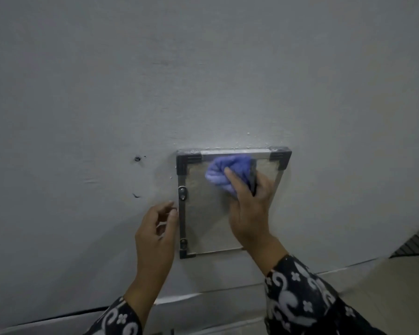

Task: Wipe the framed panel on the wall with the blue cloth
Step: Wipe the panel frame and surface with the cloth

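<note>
Framed panel (207, 228) hangs flat on a pale grey wall (203, 68), a rectangle with a thin metal frame, dark plastic corner caps and a dull, mottled beige face. Two small metal fasteners sit on the frame's edge nearest the left hand, one above its fingertips and one beside its wrist. The right hand (248, 209) covers much of the panel's right half and presses a bunched blue cloth (224, 171) against the upper part of the face, fingers closed over the cloth (the cloth bulges out above and to the left of the index finger). The left hand (155, 228) is loosely curled and holds nothing; its fingertips rest at the frame's outer edge. Both forearms wear dark sleeves (310, 301) with a white swirl-and-flower print. Left of the left hand, the wall shows a small dark hole (137, 158) and a scuff below it. The panel's long axis runs up and down the wall, its face turned toward the person.
</note>
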